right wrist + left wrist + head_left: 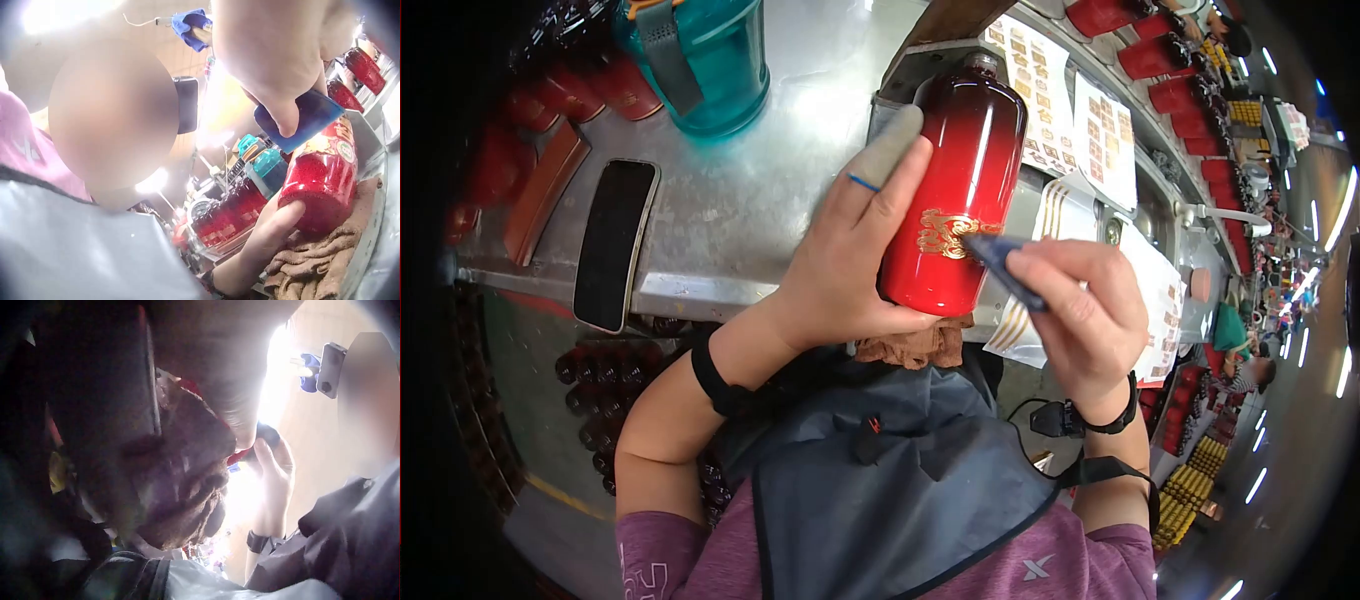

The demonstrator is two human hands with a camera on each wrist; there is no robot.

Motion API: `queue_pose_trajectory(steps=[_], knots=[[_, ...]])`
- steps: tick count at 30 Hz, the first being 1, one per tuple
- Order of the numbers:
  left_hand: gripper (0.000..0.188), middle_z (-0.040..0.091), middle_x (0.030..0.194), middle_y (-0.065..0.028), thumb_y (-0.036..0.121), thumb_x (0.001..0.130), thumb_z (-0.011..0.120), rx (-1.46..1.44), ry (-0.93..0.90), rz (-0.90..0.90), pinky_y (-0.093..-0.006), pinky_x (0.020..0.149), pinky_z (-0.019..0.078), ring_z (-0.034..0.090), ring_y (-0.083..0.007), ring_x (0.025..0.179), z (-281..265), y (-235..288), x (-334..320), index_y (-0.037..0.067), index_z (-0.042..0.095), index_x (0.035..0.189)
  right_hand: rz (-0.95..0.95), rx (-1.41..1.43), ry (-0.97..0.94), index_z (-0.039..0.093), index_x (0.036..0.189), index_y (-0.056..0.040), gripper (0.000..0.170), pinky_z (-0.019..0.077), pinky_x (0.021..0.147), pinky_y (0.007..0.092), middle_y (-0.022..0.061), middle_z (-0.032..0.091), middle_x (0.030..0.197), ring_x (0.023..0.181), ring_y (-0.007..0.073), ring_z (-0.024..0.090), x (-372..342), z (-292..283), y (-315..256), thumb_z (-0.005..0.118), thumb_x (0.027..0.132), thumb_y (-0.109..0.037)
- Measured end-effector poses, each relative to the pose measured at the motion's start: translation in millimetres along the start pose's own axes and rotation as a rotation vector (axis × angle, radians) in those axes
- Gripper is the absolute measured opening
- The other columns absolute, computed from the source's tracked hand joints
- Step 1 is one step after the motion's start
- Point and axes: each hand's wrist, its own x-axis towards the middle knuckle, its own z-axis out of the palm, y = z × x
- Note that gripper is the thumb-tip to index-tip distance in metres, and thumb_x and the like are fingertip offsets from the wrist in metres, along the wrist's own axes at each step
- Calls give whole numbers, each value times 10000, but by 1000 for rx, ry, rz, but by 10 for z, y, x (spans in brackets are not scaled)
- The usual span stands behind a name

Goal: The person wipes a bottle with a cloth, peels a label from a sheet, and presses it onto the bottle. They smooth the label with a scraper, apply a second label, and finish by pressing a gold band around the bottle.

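Note:
A glossy red bottle [965, 150], dark toward its neck, lies on its side on a support at the bench edge, neck pointing away. My left hand [850, 245] grips it from the left, thumb at the base and fingers along the side; a pale cover sits on one fingertip. On the bottle's upper face is a gold decal [945, 236]. My right hand [1090, 315] pinches a flat blue scraper [303, 119], its edge right at the decal. Under the base end is a bunched brown cloth [306, 269]. The left wrist view is mostly dark.
Decal sheets [1105, 140] lie right of the bottle. To the left on the metal bench are a black phone [615, 245], a brown case [547, 192] and a teal jug [735, 80]. More red bottles [1155, 57] line the far right. A tap [1235, 214] juts out at right.

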Motion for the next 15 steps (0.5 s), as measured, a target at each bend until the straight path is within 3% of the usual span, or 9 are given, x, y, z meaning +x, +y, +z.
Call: queue_pose_trajectory(steps=[2, 6, 10, 12, 15], knots=[[1203, 352, 1547, -234, 350, 571, 923, 45, -23, 47, -481, 1155, 338, 396, -440, 1374, 4, 3, -2, 26, 307, 1551, -28, -24, 0, 753, 1039, -24, 396, 575, 713, 343, 107, 692, 928, 825, 260, 675, 16, 9, 23, 704, 647, 5], [1188, 359, 1549, -215, 360, 566, 929, 45, 7, 76, -495, 1150, 348, 409, -431, 1369, 1, -25, 13, 32, 336, 1541, -88, 9, 13, 755, 1045, -11, 393, 576, 703, 337, 106, 686, 904, 805, 258, 680, 45, 42, 12, 697, 657, -35], [1198, 348, 1561, -227, 331, 557, 936, 27, -2, 73, -470, 1146, 367, 410, -420, 1385, -28, -27, 20, 20, 328, 1541, -126, 36, -44, 751, 1048, -2, 398, 572, 701, 333, 106, 688, 902, 801, 256, 680, 86, 13, 58, 702, 655, -39], [1200, 343, 1565, -234, 319, 554, 938, 2, -16, 56, -458, 1144, 376, 412, -414, 1390, -39, -18, 9, 15, 326, 1540, -99, -4, 23, 747, 1055, 3, 405, 572, 704, 331, 105, 690, 901, 811, 256, 683, 108, 16, 115, 704, 655, -49], [1198, 336, 1568, -251, 305, 555, 940, -13, -37, 23, -435, 1140, 388, 416, -410, 1395, -62, -18, -6, 5, 323, 1537, -147, 4, -67, 751, 1041, -15, 376, 590, 744, 324, 102, 703, 924, 852, 247, 695, 54, 7, 9, 703, 672, -72]])
